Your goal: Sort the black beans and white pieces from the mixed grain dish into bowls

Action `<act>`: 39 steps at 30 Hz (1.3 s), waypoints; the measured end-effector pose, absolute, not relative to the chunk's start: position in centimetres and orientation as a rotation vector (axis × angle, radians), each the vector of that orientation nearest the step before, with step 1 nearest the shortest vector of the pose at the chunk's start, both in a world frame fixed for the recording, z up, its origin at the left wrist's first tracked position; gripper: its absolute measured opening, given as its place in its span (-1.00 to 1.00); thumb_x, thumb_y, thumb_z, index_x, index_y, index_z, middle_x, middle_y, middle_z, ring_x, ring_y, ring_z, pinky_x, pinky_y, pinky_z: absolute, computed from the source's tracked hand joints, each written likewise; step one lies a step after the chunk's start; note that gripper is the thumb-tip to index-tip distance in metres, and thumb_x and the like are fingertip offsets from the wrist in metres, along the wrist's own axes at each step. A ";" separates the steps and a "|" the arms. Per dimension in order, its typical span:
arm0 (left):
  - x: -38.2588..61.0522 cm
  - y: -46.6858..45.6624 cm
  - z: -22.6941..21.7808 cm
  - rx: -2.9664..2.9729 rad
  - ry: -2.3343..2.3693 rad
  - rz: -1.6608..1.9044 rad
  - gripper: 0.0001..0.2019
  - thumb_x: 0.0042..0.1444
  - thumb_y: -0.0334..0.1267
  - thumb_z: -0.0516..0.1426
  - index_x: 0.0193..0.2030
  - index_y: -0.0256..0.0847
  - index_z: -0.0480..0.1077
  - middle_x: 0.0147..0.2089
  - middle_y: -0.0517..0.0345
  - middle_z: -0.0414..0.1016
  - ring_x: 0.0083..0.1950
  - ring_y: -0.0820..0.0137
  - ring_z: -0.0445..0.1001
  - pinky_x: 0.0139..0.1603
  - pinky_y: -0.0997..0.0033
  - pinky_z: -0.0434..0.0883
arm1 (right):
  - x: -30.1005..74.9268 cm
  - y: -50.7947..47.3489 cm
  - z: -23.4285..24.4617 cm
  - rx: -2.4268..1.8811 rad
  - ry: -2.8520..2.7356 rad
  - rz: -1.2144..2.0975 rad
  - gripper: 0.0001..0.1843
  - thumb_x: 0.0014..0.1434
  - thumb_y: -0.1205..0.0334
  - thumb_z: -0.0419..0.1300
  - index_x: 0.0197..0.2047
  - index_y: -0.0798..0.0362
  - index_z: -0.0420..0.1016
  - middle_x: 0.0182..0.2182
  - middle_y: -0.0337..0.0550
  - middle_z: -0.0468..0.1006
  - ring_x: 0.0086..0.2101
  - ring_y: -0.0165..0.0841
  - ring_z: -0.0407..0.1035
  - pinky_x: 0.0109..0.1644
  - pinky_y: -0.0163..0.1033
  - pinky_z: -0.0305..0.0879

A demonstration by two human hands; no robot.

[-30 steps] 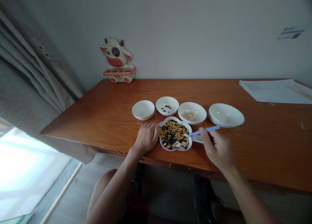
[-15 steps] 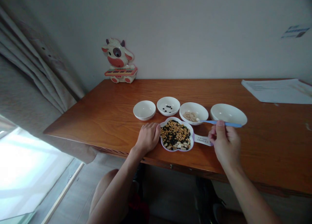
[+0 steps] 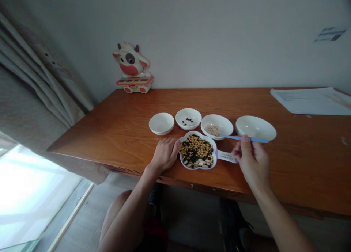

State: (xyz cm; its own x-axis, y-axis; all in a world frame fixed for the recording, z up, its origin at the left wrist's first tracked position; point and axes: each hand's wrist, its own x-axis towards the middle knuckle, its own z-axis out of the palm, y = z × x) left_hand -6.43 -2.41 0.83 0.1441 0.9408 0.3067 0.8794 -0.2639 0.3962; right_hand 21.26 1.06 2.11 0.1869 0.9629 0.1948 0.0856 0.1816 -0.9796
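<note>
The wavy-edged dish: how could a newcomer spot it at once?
On the brown wooden desk, find the row of four white bowls. Just in front of them, with the person's left hand at its left edge, lies the wavy-edged dish. Unlike those bowls, it has a flat, labelled handle on its right and a crowded mix of yellow, black and pale pieces.

blurred wall label, paper cut off at right, handle lettering too small to read

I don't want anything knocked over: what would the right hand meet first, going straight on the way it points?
Probably the rightmost white bowl, just beyond the right hand; depth is unclear, so the hand might pass over it.
</note>
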 end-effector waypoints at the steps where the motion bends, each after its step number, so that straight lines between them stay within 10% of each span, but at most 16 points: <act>1: -6.5 -2.5 1.2 2.274 1.796 0.747 -0.62 0.48 -0.10 -0.17 -0.11 -0.19 0.41 -0.16 -0.01 0.55 -0.09 0.22 0.51 0.03 0.17 0.42 | 21.4 0.9 2.1 -1.199 -1.217 0.891 -0.51 0.30 -0.23 0.13 -0.43 0.01 0.34 -0.55 -0.27 0.37 -0.57 -0.46 0.28 -0.56 -0.37 0.24; 3: -6.8 -2.8 1.9 2.273 1.696 0.732 -0.62 0.43 0.03 -0.06 0.11 -0.18 0.37 -0.01 -0.04 0.53 0.04 0.17 0.50 0.13 0.11 0.42 | 21.6 0.5 2.1 -1.204 -1.292 0.861 -0.52 0.33 -0.20 0.11 -0.43 0.01 0.35 -0.55 -0.27 0.37 -0.56 -0.46 0.26 -0.53 -0.36 0.24; 10: -7.0 -3.2 2.4 2.352 1.451 0.657 0.40 -0.38 0.38 0.41 0.52 -0.12 -0.17 0.48 -0.24 0.10 0.46 -0.13 0.14 0.47 -0.17 0.13 | 22.5 -1.0 1.4 -1.140 -1.629 0.710 -0.59 0.37 -0.04 0.12 -0.43 0.02 0.43 -0.50 -0.19 0.49 -0.46 -0.38 0.41 -0.35 -0.29 0.34; 39: -6.5 -2.6 2.1 2.329 1.519 0.581 0.36 -0.25 0.41 0.35 0.54 -0.18 -0.23 0.50 -0.28 0.09 0.48 -0.12 0.16 0.46 -0.14 0.16 | 23.0 -1.2 2.9 -1.067 -2.072 0.483 -0.66 0.39 0.07 0.12 -0.41 0.01 0.40 -0.60 -0.27 0.44 -0.60 -0.42 0.32 -0.51 -0.29 0.18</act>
